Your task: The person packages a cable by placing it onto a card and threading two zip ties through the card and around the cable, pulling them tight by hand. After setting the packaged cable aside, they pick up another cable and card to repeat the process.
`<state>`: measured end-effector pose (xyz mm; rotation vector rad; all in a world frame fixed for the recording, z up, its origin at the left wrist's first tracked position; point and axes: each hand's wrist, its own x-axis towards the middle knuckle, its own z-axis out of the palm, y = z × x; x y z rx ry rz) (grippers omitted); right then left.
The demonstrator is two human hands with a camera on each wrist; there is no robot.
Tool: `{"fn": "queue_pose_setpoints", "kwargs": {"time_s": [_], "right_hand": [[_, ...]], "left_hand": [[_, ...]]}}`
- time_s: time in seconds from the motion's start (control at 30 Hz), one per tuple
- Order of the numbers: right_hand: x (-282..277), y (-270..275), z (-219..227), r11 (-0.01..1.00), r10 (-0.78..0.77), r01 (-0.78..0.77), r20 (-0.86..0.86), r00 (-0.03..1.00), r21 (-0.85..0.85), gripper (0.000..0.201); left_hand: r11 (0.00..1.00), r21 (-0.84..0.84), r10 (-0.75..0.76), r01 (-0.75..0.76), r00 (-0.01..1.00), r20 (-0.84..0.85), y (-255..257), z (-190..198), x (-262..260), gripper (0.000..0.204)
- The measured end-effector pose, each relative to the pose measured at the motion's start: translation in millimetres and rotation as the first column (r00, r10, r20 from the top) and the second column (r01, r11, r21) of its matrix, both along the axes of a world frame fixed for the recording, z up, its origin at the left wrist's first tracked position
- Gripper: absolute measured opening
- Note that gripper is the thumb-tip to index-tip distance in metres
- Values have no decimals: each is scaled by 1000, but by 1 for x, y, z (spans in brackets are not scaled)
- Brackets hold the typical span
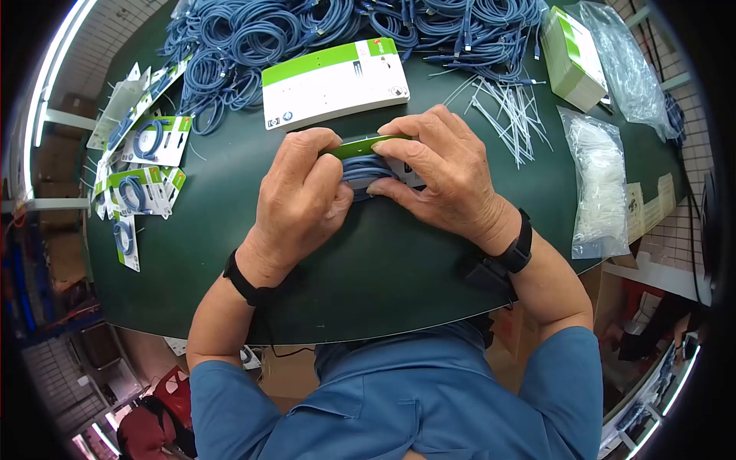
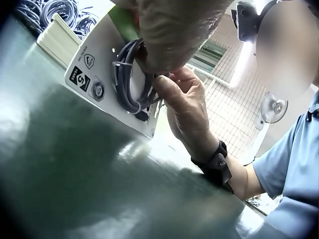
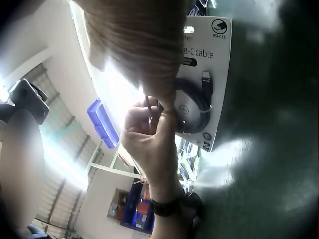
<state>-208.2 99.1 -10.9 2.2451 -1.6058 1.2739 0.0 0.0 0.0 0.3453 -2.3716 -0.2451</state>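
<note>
Both hands hold a white-and-green packaging card with a coiled blue USB-C cable (image 1: 368,170) on its face, over the near middle of the table. At the card's left end is my left hand (image 1: 299,188), fingers curled and tips at the coil. My right hand (image 1: 448,172) grips the right end, fingers on the green top edge and thumb under the coil. White ties bind the cable coil (image 2: 130,79) in the left wrist view. The right wrist view shows the card (image 3: 219,55) printed "USB-C cable", with a plug (image 3: 207,82) lying on it. Fingers hide part of the coil.
Behind the hands lies a stack of cards (image 1: 333,88), with heaped coiled cables (image 1: 253,31) beyond. Carded cables (image 1: 134,192) pile up at left. Loose white zip ties (image 1: 510,115), a bag of ties (image 1: 596,180) and a green-white box (image 1: 571,65) are at right.
</note>
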Motion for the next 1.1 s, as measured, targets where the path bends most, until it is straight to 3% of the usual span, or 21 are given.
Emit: {"fn": "queue_pose_setpoints", "kwargs": {"time_s": [0.27, 0.5, 0.67, 0.93, 1.1], "right_hand": [[-5, -7, -8, 998, 45, -44, 22, 999, -50, 49], [-5, -6, -8, 998, 40, -38, 33, 999, -52, 48], [-4, -5, -4, 998, 48, -47, 28, 998, -45, 46], [-3, -4, -2, 991, 132, -131, 74, 988, -27, 37], [-6, -8, -7, 992, 86, -83, 22, 996, -95, 30]], "left_hand": [[999, 46, -17, 16, 1000, 6, -2, 2, 1, 29], [991, -104, -83, 89, 995, 54, -11, 4, 7, 41], [983, -147, -112, 111, 994, 3, -11, 2, 4, 31], [992, -87, -90, 90, 996, -2, -8, 0, 6, 33], [994, -78, -81, 80, 997, -15, -10, 2, 5, 31]]}}
